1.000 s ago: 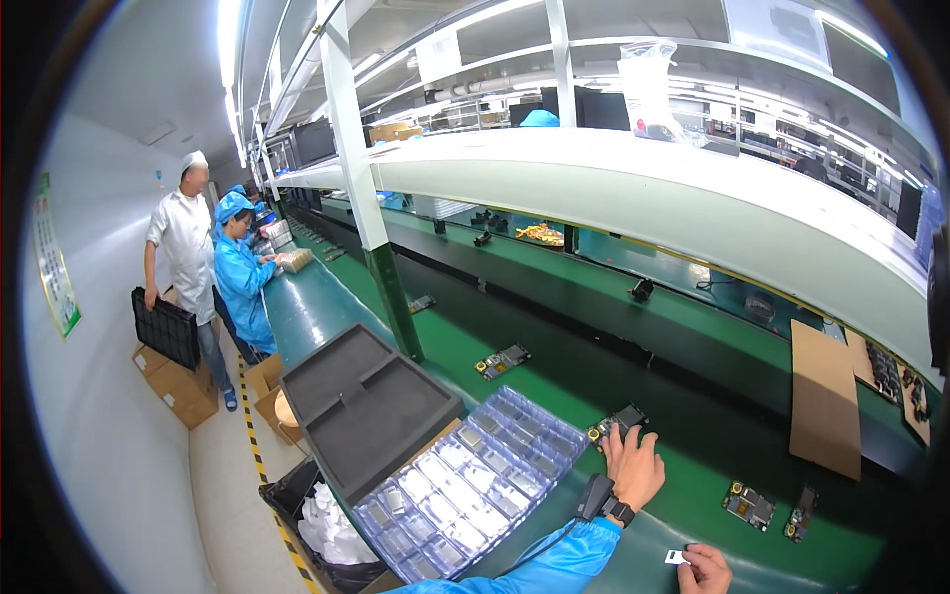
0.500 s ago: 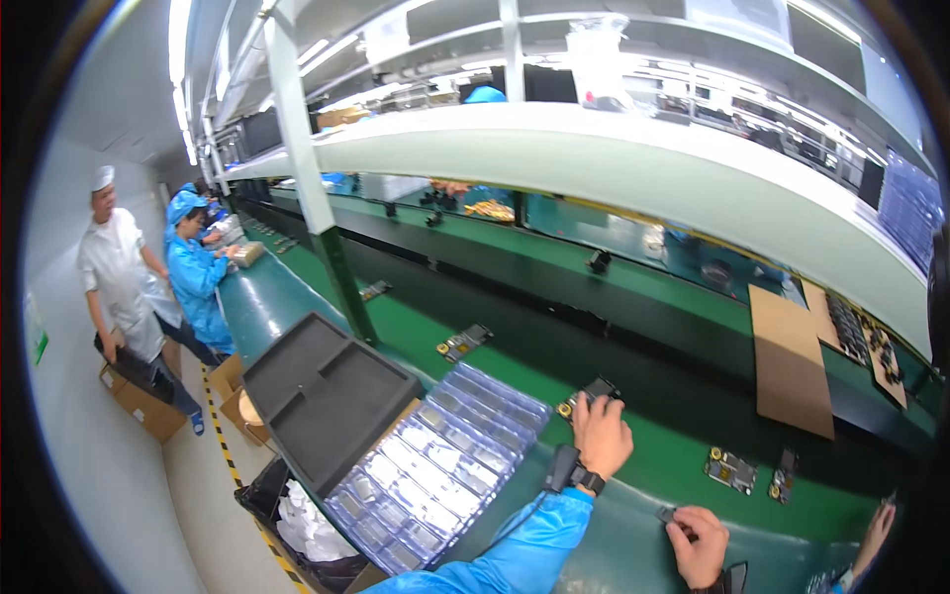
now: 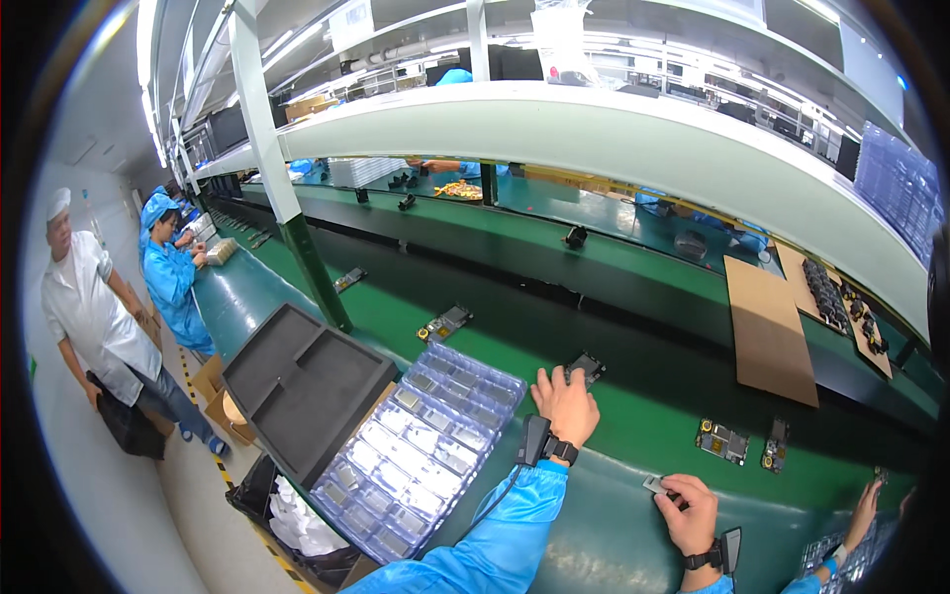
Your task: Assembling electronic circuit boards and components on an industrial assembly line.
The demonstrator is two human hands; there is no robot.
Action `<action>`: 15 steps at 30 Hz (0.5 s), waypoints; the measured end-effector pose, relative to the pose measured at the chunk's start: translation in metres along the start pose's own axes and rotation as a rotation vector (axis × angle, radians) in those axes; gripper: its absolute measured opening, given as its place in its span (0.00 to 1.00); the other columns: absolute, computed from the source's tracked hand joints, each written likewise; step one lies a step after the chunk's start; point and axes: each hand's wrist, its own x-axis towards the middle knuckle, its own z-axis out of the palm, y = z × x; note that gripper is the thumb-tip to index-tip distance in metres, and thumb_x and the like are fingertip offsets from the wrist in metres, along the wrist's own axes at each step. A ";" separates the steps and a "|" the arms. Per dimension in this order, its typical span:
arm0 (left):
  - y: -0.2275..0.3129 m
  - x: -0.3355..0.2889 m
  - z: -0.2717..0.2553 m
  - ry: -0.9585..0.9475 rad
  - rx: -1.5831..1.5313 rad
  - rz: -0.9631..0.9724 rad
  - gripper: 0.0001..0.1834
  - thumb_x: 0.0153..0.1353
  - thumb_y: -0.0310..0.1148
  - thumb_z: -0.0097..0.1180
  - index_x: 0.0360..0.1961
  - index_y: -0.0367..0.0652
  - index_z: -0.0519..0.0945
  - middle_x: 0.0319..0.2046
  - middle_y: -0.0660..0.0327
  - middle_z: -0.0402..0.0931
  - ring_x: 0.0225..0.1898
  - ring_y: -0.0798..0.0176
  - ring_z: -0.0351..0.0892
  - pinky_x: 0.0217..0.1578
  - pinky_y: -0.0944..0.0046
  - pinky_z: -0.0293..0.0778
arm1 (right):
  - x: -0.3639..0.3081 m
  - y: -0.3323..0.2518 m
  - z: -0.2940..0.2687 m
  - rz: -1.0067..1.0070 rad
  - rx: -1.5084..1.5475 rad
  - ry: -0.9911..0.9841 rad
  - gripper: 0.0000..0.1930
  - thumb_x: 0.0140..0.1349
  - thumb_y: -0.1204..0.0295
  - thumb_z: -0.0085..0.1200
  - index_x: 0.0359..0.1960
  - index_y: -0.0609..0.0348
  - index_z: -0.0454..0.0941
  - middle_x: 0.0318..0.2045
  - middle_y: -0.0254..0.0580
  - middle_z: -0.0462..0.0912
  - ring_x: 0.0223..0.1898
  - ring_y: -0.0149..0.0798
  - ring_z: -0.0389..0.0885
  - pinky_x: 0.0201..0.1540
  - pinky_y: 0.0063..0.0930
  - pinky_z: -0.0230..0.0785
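Note:
My left hand [image 3: 566, 408] reaches onto the green belt, its fingers closed at the near left end of a dark circuit board [image 3: 587, 367]. The fingers cover part of the board, and the thumb is hidden. Nearer me, my right hand [image 3: 691, 512] pinches a small grey rectangular piece [image 3: 653, 484] between thumb and fingertips, over the bench edge. Beside my left forearm lies a clear plastic blister tray [image 3: 450, 391] with flat grey pieces in its pockets. It rests partly against a black foam tray [image 3: 307, 381].
More circuit boards lie on the belt [image 3: 515, 368], including one [image 3: 722, 442] to the right and one [image 3: 444, 323] to the left. Brown cardboard [image 3: 772, 332] spans the right. A green-and-white post [image 3: 287, 218] rises behind the foam tray. Another person's hand [image 3: 859, 520] works at far right.
The view has shifted slightly. My left hand has slid leftward relative to the board, uncovering more of it. My right hand has turned, showing more of the grey piece.

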 end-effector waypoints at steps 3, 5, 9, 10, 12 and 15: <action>-0.002 0.001 -0.003 -0.095 0.131 -0.103 0.28 0.55 0.32 0.66 0.59 0.44 0.75 0.57 0.43 0.72 0.66 0.30 0.62 0.65 0.34 0.60 | -0.002 0.003 0.000 0.019 0.002 -0.002 0.11 0.53 0.81 0.67 0.40 0.64 0.87 0.42 0.45 0.87 0.29 0.31 0.83 0.32 0.21 0.76; -0.001 0.004 -0.005 -0.141 0.074 -0.114 0.33 0.51 0.30 0.69 0.60 0.44 0.74 0.55 0.44 0.73 0.63 0.33 0.66 0.62 0.39 0.65 | 0.000 0.003 -0.002 0.008 -0.024 0.008 0.11 0.53 0.81 0.67 0.40 0.64 0.87 0.42 0.45 0.87 0.29 0.31 0.83 0.31 0.21 0.76; -0.001 0.006 -0.009 -0.073 -0.076 -0.115 0.41 0.44 0.25 0.75 0.63 0.46 0.73 0.53 0.47 0.75 0.58 0.37 0.71 0.58 0.46 0.70 | 0.001 -0.010 -0.004 0.051 -0.107 -0.004 0.10 0.54 0.81 0.66 0.39 0.64 0.87 0.41 0.45 0.86 0.31 0.36 0.84 0.34 0.26 0.77; -0.001 0.007 -0.010 -0.070 -0.077 -0.116 0.41 0.44 0.25 0.75 0.63 0.46 0.73 0.53 0.47 0.75 0.58 0.37 0.71 0.58 0.46 0.70 | 0.002 -0.009 -0.003 0.047 -0.108 -0.006 0.10 0.54 0.81 0.66 0.39 0.64 0.87 0.41 0.45 0.86 0.31 0.36 0.84 0.34 0.26 0.77; -0.005 0.008 -0.011 -0.054 -0.151 -0.111 0.41 0.41 0.23 0.77 0.61 0.47 0.75 0.49 0.49 0.80 0.52 0.41 0.78 0.55 0.49 0.74 | 0.001 -0.008 -0.002 -0.061 -0.221 -0.032 0.10 0.54 0.79 0.66 0.39 0.65 0.86 0.40 0.47 0.86 0.36 0.44 0.86 0.39 0.32 0.78; -0.010 0.014 -0.014 -0.165 -0.465 -0.087 0.32 0.47 0.25 0.74 0.57 0.46 0.79 0.44 0.51 0.84 0.45 0.46 0.84 0.50 0.53 0.78 | 0.003 -0.017 -0.006 -0.073 -0.250 -0.055 0.09 0.55 0.79 0.65 0.39 0.65 0.86 0.39 0.48 0.85 0.40 0.50 0.85 0.43 0.35 0.78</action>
